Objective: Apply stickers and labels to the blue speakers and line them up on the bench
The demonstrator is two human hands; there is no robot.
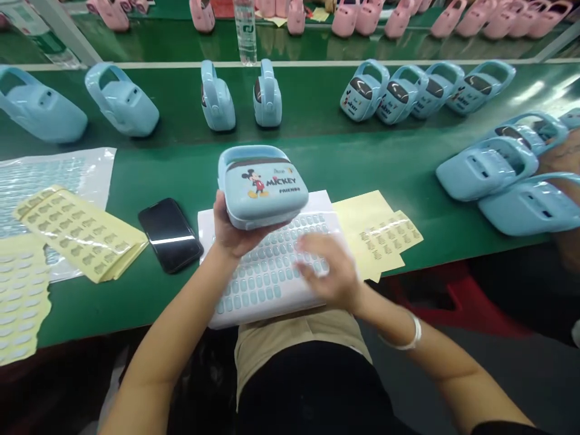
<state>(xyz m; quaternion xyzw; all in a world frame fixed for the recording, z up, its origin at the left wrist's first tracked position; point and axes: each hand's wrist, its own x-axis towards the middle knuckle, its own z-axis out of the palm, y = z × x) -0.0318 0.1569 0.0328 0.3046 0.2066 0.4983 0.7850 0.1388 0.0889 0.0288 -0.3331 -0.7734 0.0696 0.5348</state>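
On a long green desk (317,163) lined with pale blue cases, a worker's left hand (233,232) holds up a blue case (263,187) printed with a cartoon mouse, fingers clenched under its left end, long axis running side to side. Below and right of it, the right hand (328,272), blurred and unclenched, rests on a white sticker sheet (267,284), holding nothing visible.

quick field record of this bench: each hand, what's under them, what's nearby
left hand: holds the blue Mickey case from below
right hand: blurred, on the sticker sheet
surface: green table
left of hands: black phone, yellow backing sheets
behind: row of blue cases
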